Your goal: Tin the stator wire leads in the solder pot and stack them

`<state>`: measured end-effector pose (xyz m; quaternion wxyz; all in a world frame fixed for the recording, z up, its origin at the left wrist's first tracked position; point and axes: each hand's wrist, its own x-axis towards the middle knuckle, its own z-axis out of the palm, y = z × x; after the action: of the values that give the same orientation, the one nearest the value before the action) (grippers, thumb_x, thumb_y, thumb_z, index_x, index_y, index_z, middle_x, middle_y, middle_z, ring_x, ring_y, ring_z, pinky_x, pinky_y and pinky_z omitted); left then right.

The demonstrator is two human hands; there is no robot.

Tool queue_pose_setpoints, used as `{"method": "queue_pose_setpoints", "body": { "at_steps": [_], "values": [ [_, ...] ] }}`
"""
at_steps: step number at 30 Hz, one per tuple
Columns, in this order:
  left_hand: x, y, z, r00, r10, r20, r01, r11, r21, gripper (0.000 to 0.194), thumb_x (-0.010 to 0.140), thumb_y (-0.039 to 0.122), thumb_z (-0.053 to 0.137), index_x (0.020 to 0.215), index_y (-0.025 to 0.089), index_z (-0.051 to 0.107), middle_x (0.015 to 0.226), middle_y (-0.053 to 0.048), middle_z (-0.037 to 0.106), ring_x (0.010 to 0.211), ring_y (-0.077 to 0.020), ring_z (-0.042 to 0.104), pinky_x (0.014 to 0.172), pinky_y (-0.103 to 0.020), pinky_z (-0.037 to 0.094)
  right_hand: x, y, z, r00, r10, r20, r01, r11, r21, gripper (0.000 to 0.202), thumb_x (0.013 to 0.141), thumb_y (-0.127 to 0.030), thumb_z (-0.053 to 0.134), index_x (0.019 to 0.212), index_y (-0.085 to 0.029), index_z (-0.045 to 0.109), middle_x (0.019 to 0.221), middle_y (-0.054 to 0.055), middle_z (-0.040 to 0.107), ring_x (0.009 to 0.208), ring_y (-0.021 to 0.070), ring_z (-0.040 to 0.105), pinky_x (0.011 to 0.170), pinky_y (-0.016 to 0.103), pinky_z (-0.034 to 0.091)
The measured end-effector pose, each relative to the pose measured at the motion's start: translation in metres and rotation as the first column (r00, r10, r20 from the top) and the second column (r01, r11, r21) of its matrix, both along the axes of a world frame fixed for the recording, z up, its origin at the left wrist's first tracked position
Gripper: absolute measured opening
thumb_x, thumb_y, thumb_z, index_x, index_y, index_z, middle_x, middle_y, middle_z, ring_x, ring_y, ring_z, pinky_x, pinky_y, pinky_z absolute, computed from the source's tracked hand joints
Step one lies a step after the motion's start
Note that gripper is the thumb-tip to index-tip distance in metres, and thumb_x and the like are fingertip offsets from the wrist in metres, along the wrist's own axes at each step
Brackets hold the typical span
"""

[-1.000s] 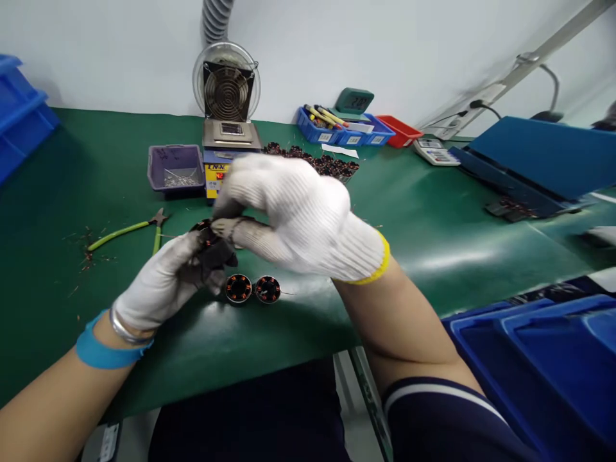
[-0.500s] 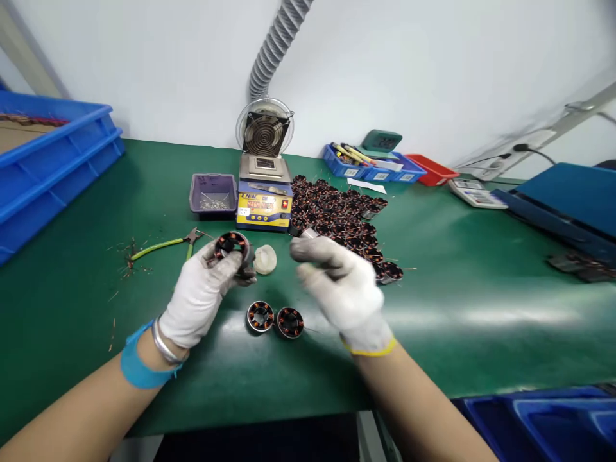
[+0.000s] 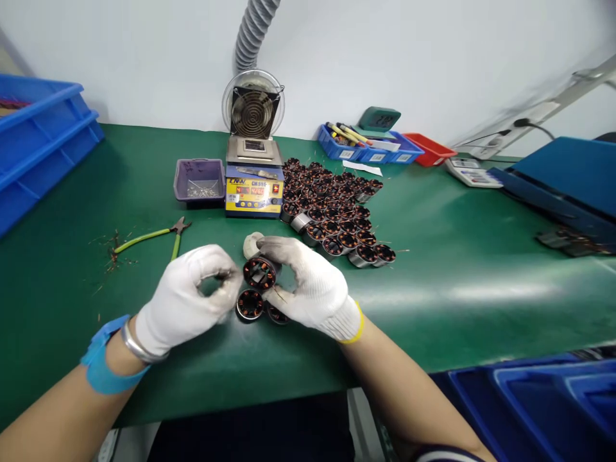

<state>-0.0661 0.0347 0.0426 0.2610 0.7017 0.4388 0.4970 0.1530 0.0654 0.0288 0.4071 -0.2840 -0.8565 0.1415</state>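
My right hand [image 3: 310, 285], in a white glove, grips a motor stator [image 3: 260, 274] between thumb and fingers. The stator is a dark ring with copper windings, its open face turned up toward me. Just left of it, my gloved left hand [image 3: 195, 295] is closed in a pinch, thumb against fingers. Whatever lies between those fingertips is too small to make out. Below the held stator, one more stator [image 3: 249, 305] stands on the bench, and another stator [image 3: 278, 314] is partly hidden by my right hand. Behind the right fingertips sits a whitish round lump [image 3: 251, 245].
Green-handled cutters [image 3: 144, 240] lie left near wire scraps. A yellow-blue soldering pot [image 3: 254, 196] stands behind, beside a purple bin [image 3: 199, 179]. Many stators [image 3: 332, 212] crowd the bench to its right. Blue crates [image 3: 43, 141] rise at far left; a red tray [image 3: 428, 149] sits at back.
The stator has passed from my left hand to my right, which came in leftward. My left hand now pinches beside it. The whole view has shifted slightly.
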Motion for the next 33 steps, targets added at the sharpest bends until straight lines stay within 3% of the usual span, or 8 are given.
{"method": "queue_pose_setpoints", "body": {
  "at_steps": [4,8,11,16,19,22,25,33],
  "values": [
    [-0.004,0.007,0.003,0.97,0.173,0.17,-0.15,0.979,-0.14,0.005,0.076,0.027,0.068,0.072,0.025,0.069,0.072,-0.002,0.068,0.063,-0.0186,0.06,0.06,-0.03,0.049,0.003,0.0,0.002,0.999,-0.041,-0.036,0.04,0.999,-0.018,0.05,0.075,-0.015,0.068,0.123,-0.021,0.054,0.127,0.012,0.067,0.119,0.0241,0.065,0.102,0.04,0.054],
    [0.007,0.011,0.002,0.972,-0.082,0.22,0.191,0.824,-0.533,0.017,0.071,0.037,0.075,0.067,0.022,0.068,0.057,0.0,0.061,0.048,-0.0144,0.051,0.044,-0.024,0.041,0.003,0.0,0.001,0.998,-0.051,-0.036,0.05,0.999,-0.01,0.05,0.072,-0.013,0.067,0.121,-0.02,0.055,0.123,0.011,0.068,0.115,0.0235,0.066,0.098,0.038,0.056],
    [0.011,0.01,0.005,0.936,-0.054,0.348,0.29,0.677,-0.676,0.028,0.069,0.04,0.08,0.06,0.02,0.062,0.049,0.002,0.055,0.04,-0.0102,0.044,0.037,-0.021,0.035,0.005,0.001,0.002,0.997,-0.072,-0.01,0.071,0.997,-0.031,0.048,0.07,-0.015,0.066,0.117,-0.022,0.056,0.12,0.008,0.068,0.109,0.0232,0.068,0.094,0.038,0.057],
    [-0.004,0.027,-0.005,0.791,0.255,0.556,0.125,0.822,-0.555,0.036,0.067,0.048,0.082,0.065,0.019,0.061,0.056,0.001,0.058,0.043,-0.0093,0.05,0.037,-0.018,0.036,0.015,0.012,-0.005,0.952,-0.291,0.097,0.303,0.941,-0.149,0.047,0.064,-0.019,0.069,0.109,-0.023,0.058,0.108,0.006,0.067,0.094,0.0237,0.069,0.082,0.038,0.058],
    [-0.008,0.043,-0.029,0.811,0.314,0.493,-0.037,0.869,-0.493,0.032,0.073,0.048,0.077,0.079,0.018,0.066,0.072,-0.003,0.068,0.055,-0.0138,0.062,0.045,-0.022,0.047,0.018,0.022,-0.014,0.898,-0.394,0.194,0.425,0.891,-0.16,0.048,0.062,-0.021,0.07,0.108,-0.022,0.057,0.107,0.006,0.065,0.089,0.024,0.067,0.078,0.039,0.057],
    [-0.004,0.05,-0.055,0.92,0.254,0.3,-0.112,0.901,-0.419,0.041,0.075,0.044,0.074,0.106,0.016,0.068,0.107,-0.011,0.074,0.093,-0.0236,0.071,0.082,-0.036,0.06,0.017,0.028,-0.02,0.856,-0.416,0.308,0.476,0.866,-0.152,0.048,0.063,-0.022,0.069,0.109,-0.02,0.059,0.112,0.008,0.065,0.094,0.0264,0.067,0.082,0.042,0.057],
    [0.003,0.049,-0.067,0.995,0.09,0.05,-0.066,0.933,-0.352,0.058,0.077,0.041,0.072,0.128,0.015,0.061,0.138,-0.017,0.063,0.127,-0.0316,0.059,0.113,-0.05,0.042,0.014,0.028,-0.019,0.804,-0.416,0.424,0.526,0.831,-0.181,0.05,0.064,-0.024,0.071,0.114,-0.022,0.062,0.113,0.007,0.067,0.095,0.0289,0.068,0.076,0.042,0.057],
    [0.009,0.044,-0.067,0.971,-0.08,-0.227,0.02,0.966,-0.258,0.064,0.078,0.036,0.064,0.137,0.014,0.055,0.145,-0.017,0.058,0.134,-0.0352,0.053,0.117,-0.053,0.037,0.013,0.037,-0.01,0.839,-0.33,0.433,0.481,0.823,-0.304,0.056,0.066,-0.025,0.073,0.121,-0.021,0.066,0.118,0.008,0.069,0.103,0.0296,0.068,0.086,0.045,0.057]
  ]
}}
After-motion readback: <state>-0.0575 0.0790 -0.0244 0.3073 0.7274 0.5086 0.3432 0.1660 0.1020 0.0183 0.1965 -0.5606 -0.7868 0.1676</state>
